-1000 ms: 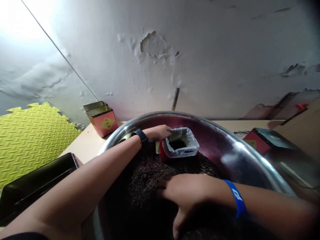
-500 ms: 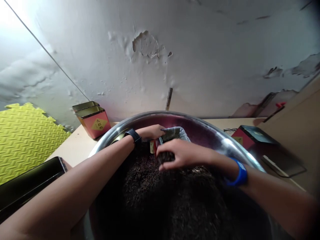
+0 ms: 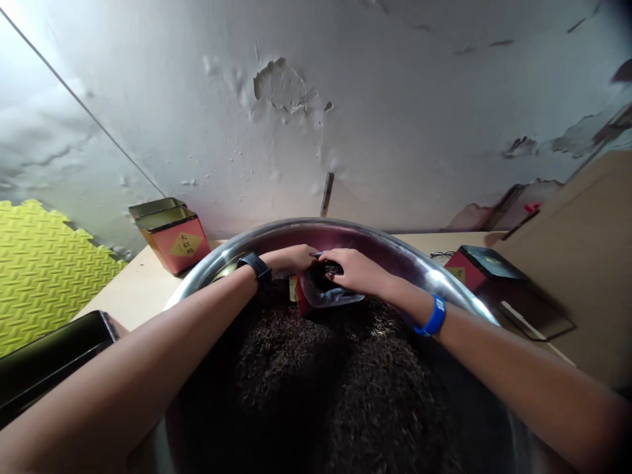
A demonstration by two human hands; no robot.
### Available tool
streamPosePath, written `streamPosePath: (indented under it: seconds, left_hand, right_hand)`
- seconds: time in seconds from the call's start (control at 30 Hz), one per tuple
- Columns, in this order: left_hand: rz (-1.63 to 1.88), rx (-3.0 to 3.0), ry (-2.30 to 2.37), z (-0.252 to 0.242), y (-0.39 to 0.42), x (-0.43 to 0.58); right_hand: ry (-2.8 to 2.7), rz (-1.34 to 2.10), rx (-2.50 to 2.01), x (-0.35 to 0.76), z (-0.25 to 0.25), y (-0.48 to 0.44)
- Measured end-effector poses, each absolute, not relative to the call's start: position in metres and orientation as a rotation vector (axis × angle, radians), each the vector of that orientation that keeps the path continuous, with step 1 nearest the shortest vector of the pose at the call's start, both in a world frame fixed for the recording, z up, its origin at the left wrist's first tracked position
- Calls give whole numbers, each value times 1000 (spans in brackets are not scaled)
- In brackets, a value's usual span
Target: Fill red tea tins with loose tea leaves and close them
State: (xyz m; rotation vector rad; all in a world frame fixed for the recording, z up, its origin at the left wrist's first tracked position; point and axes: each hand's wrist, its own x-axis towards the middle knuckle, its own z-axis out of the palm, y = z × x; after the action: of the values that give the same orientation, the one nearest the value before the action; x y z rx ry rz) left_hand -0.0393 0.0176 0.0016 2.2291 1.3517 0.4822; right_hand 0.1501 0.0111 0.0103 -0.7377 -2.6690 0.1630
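A large metal basin [image 3: 474, 299] holds a heap of dark, loose tea leaves [image 3: 291, 349]. Within it is a red tea tin [image 3: 302, 301], tilted, with a clear plastic bag [image 3: 336, 298] lining its mouth. My left hand [image 3: 292, 258], a black band at its wrist, grips the far left rim of the tin and bag; its fingertips are partly hidden. Over the bag's mouth is my right hand [image 3: 359, 271], with a blue wristband, its fingers curled around a handful of tea leaves.
Red and yellow tins [image 3: 184, 245] stand on the table [image 3: 118, 289] behind the basin's left side. An open dark tin [image 3: 54, 359] lies at the near left. Another red tin [image 3: 476, 270] is to the right. Behind rises a peeling wall [image 3: 385, 131].
My right hand has moved up and away from me, from in front of the tin to over the bag's mouth, with tea leaves in it. The tin now tilts toward me.
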Motion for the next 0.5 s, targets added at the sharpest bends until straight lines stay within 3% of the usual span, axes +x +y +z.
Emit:
streamPosePath:
  seconds: [0.5]
  left_hand:
    - [276,2545,1208,-6,33,-45]
  right_hand:
    - [-2660,142,-805,150,24,-3]
